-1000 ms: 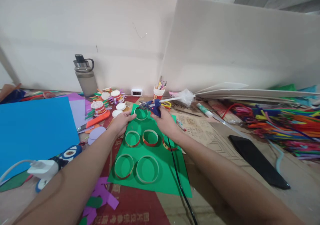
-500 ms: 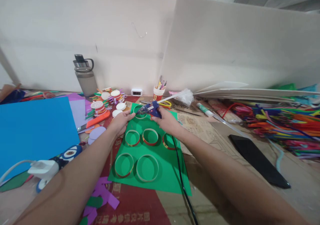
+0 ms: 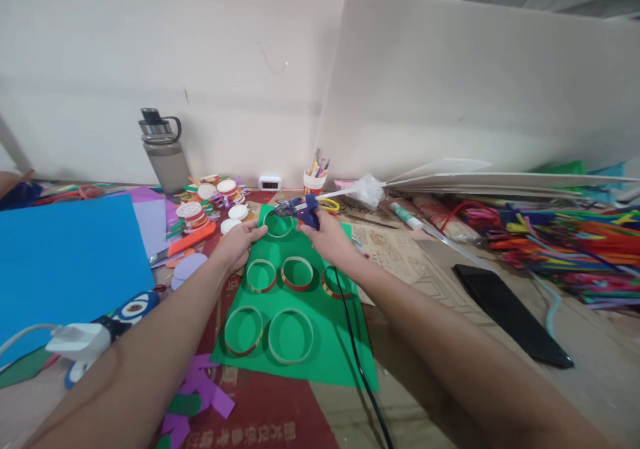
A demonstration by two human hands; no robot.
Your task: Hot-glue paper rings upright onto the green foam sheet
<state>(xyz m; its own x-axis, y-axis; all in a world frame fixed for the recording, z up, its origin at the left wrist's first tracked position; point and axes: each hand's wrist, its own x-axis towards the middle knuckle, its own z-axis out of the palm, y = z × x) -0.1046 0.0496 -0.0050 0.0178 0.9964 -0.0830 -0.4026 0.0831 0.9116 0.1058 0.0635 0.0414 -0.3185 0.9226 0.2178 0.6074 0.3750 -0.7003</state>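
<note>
My right hand (image 3: 327, 236) is wrapped around a blue hot glue gun (image 3: 306, 210), a glue stick poking out of its back and a black cord trailing down. Its nozzle points left over the far paper ring (image 3: 279, 225) on a green sheet (image 3: 325, 326). At the left rim of that ring, my left hand (image 3: 237, 244) has its fingertips closed on the edge. Several other rings cut from paper cups, such as a front ring (image 3: 291, 362) and a red-edged middle ring (image 3: 297, 286), stand on the sheet.
To the left lie a blue sheet (image 3: 70, 256), an orange box cutter (image 3: 193, 239) and a power strip with a white plug (image 3: 83, 341). A bottle (image 3: 165, 162) and a pen cup (image 3: 314, 182) stand behind. A black phone (image 3: 510, 312) and colourful pipe cleaners (image 3: 575, 246) lie right.
The glue gun's nozzle has lifted slightly away from my left fingertips and over the far ring. The whole view has shifted a little; the other rings stay in place.
</note>
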